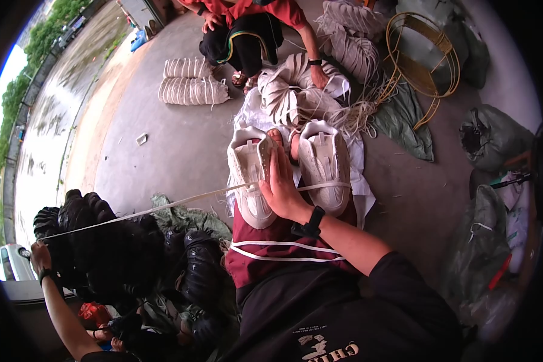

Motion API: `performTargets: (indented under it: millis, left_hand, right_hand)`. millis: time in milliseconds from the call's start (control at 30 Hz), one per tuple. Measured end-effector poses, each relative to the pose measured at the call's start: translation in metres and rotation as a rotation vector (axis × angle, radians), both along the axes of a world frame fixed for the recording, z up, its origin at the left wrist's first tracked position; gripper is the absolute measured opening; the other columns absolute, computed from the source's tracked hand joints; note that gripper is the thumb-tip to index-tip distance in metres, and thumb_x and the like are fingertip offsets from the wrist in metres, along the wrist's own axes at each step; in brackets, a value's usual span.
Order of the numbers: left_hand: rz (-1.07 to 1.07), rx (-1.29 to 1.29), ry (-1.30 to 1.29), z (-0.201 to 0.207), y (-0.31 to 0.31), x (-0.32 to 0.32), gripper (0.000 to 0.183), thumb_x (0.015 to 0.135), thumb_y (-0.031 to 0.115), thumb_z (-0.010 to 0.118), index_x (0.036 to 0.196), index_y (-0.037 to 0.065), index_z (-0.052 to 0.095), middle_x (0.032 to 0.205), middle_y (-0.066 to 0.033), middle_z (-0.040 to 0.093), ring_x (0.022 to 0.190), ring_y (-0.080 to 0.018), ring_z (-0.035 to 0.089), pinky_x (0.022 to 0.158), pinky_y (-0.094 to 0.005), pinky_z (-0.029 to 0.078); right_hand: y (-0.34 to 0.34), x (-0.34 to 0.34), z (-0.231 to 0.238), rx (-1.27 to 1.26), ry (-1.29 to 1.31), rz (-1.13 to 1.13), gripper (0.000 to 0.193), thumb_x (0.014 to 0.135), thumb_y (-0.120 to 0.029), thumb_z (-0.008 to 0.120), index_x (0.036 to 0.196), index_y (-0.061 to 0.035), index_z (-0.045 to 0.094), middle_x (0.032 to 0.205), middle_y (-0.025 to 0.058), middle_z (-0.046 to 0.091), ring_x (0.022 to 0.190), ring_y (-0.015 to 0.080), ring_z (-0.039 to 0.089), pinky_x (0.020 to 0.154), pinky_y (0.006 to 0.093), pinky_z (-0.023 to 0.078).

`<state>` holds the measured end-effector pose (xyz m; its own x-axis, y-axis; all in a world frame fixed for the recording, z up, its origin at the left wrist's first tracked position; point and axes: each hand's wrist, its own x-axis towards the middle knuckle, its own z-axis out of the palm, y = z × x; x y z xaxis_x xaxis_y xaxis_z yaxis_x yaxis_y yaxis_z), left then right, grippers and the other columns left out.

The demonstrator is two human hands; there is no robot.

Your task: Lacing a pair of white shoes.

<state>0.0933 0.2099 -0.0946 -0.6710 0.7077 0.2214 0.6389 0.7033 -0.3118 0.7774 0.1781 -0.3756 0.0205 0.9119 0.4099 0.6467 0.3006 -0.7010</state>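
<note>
A pair of white sneakers rests side by side on my maroon-covered lap, toes toward me: the left sneaker and the right sneaker. My right hand lies on the inner side of the left sneaker, fingers stretched out. A white cord crosses both sneakers and runs taut to the left. At its far left end my left hand is closed on it, arm extended. More white cord lies in strands across my lap.
Ahead, a co-worker's hand rests on a heap of pale cord bundles. Two pale bundles lie on the floor. Black bundles are piled at my left. A gold metal frame and green sacks stand right.
</note>
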Motion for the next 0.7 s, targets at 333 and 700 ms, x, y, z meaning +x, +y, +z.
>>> performTargets:
  millis: [333, 700]
  left_hand:
    - [-0.135, -0.032, 0.047, -0.008, -0.002, -0.009, 0.048, 0.094, 0.039, 0.035, 0.118, 0.003, 0.057, 0.113, -0.0284, 0.06, 0.106, -0.0459, 0.056, 0.091, -0.0521, 0.043]
    - [-0.173, -0.008, 0.159, -0.021, -0.015, -0.052, 0.028, 0.092, 0.026, 0.05, 0.109, 0.004, 0.055, 0.105, -0.0256, 0.062, 0.102, -0.0435, 0.058, 0.084, -0.0511, 0.046]
  right_hand:
    - [-0.001, 0.001, 0.005, -0.012, 0.003, 0.011, 0.079, 0.084, -0.014, 0.056, 0.141, 0.0154, 0.01, 0.142, 0.0415, 0.015, 0.133, 0.058, 0.014, 0.112, 0.0576, 0.013]
    - [-0.003, 0.001, 0.005, -0.024, -0.023, 0.001, 0.08, 0.084, -0.015, 0.056, 0.141, 0.016, 0.008, 0.142, 0.0416, 0.016, 0.134, 0.057, 0.013, 0.112, 0.0572, 0.011]
